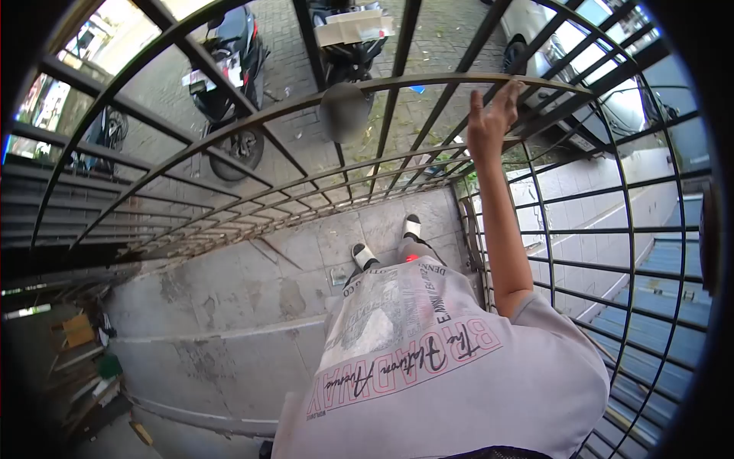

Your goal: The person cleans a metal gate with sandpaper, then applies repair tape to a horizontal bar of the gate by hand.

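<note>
My right hand [493, 122] reaches forward, arm stretched out, to the curved metal rail [428, 79] of a barred grille. The thumb stands apart from the fingers, and the fingertips overlap the rail. Nothing shows held in that hand. Dark upright bars [394, 96] run past the hand on both sides. To the right of my forearm is a grid of thin metal rods [585, 229]. My left hand is out of view. Below are my printed light shirt [451, 382] and my feet in white slippers [363, 255] on a tiled ledge [298, 268].
Beyond the bars, motorcycles [227, 69] stand on brick paving [294, 115], one with cardboard [354, 29] over it. A light-coloured car [550, 69] is at the upper right. Blue corrugated sheeting [657, 306] lies below right. Piled boards and boxes [84, 352] sit at the lower left.
</note>
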Demonstrator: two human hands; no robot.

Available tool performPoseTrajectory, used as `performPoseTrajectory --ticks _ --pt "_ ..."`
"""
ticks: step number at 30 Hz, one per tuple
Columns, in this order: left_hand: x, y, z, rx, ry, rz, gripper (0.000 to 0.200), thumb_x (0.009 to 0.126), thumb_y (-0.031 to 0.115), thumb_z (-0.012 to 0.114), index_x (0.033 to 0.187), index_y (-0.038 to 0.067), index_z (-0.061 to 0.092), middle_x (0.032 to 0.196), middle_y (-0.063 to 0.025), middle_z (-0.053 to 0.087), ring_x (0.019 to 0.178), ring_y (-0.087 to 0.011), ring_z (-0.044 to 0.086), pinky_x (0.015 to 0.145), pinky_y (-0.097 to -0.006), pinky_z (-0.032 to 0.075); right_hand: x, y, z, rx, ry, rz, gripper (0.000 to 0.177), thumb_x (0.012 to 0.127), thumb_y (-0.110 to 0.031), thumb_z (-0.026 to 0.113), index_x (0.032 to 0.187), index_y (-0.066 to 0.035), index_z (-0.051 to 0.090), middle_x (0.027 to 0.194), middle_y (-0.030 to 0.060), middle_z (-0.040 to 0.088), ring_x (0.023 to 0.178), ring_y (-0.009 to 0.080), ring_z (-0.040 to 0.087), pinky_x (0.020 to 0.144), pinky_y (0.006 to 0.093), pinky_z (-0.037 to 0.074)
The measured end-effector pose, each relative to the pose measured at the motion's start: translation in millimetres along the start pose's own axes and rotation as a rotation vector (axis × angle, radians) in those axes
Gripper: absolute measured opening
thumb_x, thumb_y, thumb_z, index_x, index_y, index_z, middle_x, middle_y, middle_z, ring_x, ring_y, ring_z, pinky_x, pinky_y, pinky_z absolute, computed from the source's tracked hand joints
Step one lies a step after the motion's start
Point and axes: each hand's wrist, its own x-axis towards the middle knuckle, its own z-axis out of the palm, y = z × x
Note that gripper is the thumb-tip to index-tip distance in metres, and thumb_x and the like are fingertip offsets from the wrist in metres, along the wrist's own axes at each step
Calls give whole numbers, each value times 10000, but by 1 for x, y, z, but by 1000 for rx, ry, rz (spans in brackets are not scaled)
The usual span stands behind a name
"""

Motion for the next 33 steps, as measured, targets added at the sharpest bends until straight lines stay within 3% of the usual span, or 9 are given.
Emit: performPoseTrajectory --ticks 3,7,14,21,22,25,26,30,33 --pt "52 36 -23 19 -41 116 365 950 198 520 1163 -29 710 1006 -194 753 893 -272 723 830 -376 552 -5 -11 5 12 12 46 931 1022 -513 541 1607 56 92 1674 299 82 1477 480 195 1221 522 127" --pt "84 41 -60 70 -62 178 365 949 200 522 1161 -29 710 1007 -194 753 896 -273 723 831 -376 551 -13 -26 10 39 15 74 925 1021 -490 550 1611 47 83 1689 262 46 1481 468 179 1216 529 143" --pt "82 41 -98 113 -97 169 365 947 202 525 1159 -29 711 1008 -194 753 901 -273 722 833 -377 549 -32 -53 30 86 13 52 927 1005 -459 576 1624 13 73 1700 236 6 1529 442 113 1176 623 138" --pt "78 17 -122 123 -118 128 365 945 204 528 1157 -28 712 1010 -193 754 907 -274 721 835 -377 547 -62 -85 31 35 -158 -2 921 989 -447 604 1629 -8 109 1706 218 26 1549 419 90 1180 597 151" --pt "76 13 -125 121 -122 120 365 944 204 529 1157 -28 713 1010 -193 754 908 -274 721 835 -377 547 -66 -89 33 18 -123 -31 885 974 -437 626 1630 -52 175 1690 208 104 1491 417 188 1149 581 200" --pt "75 8 -129 106 -129 100 364 944 205 530 1156 -28 713 1010 -193 754 910 -274 721 836 -377 546 -72 -100 18 80 -133 -81 815 951 -404 662 1611 -124 276 1609 191 243 1348 386 307 1104 532 248" --pt "76 7 -129 98 -131 94 364 943 205 531 1155 -28 713 1011 -193 754 911 -275 721 836 -378 546 -68 -100 14 105 -7 -117 716 932 -370 688 1556 -189 389 1424 163 365 1195 344 353 1037 488 281" --pt "66 8 -133 65 -139 53 364 942 206 533 1154 -28 714 1011 -193 754 914 -275 720 837 -378 545 -37 -89 4 -25 -16 -95 628 918 -350 704 1482 -195 477 1236 136 398 1142 327 372 965 472 302" --pt "61 -3 -132 39 -148 27 364 941 207 534 1153 -28 714 1012 -193 754 917 -275 720 838 -378 544 -30 -93 -2 -57 -91 -100 634 916 -352 705 1473 -149 479 1276 143 398 1159 349 372 974 490 304"
